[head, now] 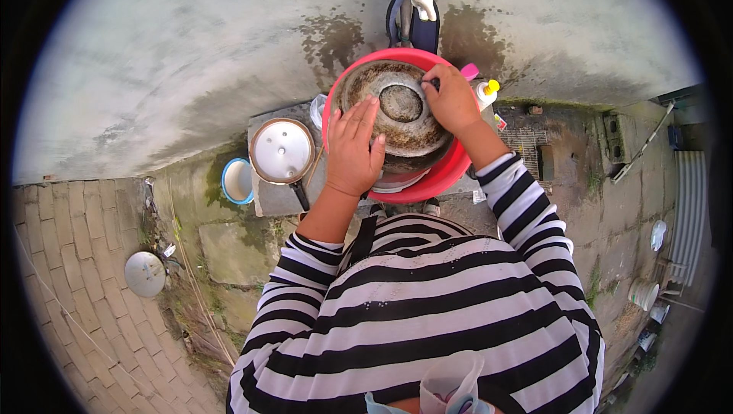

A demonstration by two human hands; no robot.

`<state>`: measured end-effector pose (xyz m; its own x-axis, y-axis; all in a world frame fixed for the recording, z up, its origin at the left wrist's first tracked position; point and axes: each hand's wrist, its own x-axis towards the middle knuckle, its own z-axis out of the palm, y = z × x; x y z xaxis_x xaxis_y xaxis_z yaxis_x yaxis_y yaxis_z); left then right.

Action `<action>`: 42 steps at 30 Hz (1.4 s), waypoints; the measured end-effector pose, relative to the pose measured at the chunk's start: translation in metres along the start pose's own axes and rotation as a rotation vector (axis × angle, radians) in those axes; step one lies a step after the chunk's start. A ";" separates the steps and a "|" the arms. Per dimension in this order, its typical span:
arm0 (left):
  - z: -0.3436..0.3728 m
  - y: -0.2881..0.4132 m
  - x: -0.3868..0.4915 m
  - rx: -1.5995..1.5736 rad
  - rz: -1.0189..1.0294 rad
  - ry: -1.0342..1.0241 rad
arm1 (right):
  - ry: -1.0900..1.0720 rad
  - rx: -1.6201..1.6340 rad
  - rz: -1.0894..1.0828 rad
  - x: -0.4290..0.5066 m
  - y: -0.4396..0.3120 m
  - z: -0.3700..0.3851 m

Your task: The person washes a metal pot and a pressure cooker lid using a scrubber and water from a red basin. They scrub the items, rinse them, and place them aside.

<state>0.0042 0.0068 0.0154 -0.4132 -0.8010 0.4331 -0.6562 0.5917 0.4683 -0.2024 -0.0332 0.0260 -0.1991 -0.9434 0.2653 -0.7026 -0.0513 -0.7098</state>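
Observation:
A soot-stained metal cooking pot [401, 139] sits in a red plastic basin [452, 176], its round base facing up. My left hand [356, 148] lies flat on the near left of the base, fingers extended and thumb apart. At the far right of the base, my right hand [452, 99] pinches a small dark scouring pad [429, 83] against the metal. My fingers partly cover the pad, so its exact material is unclear. Below the pot, a pale object [401, 182] shows partly inside the basin.
A pressure cooker lid [282, 151] with a black handle rests on the stone slab [266, 199] at left, beside a blue-rimmed bucket [237, 181]. Behind the basin stands a cloth-wrapped tap [405, 19]. A yellow-capped white bottle [487, 93] is at right, near a floor grate [524, 142].

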 end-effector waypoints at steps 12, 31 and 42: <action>0.003 -0.001 -0.001 -0.014 -0.004 0.057 | -0.152 0.029 -0.189 0.028 0.011 0.030; 0.002 0.000 0.000 -0.033 -0.020 0.064 | -0.342 0.199 -0.325 0.002 0.000 0.027; 0.002 0.000 -0.001 -0.041 -0.029 0.067 | -0.332 0.228 -0.347 0.006 -0.022 0.031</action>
<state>0.0033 0.0070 0.0131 -0.3506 -0.8106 0.4691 -0.6399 0.5730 0.5121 -0.1667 -0.0476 0.0228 0.2721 -0.9092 0.3151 -0.5147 -0.4142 -0.7507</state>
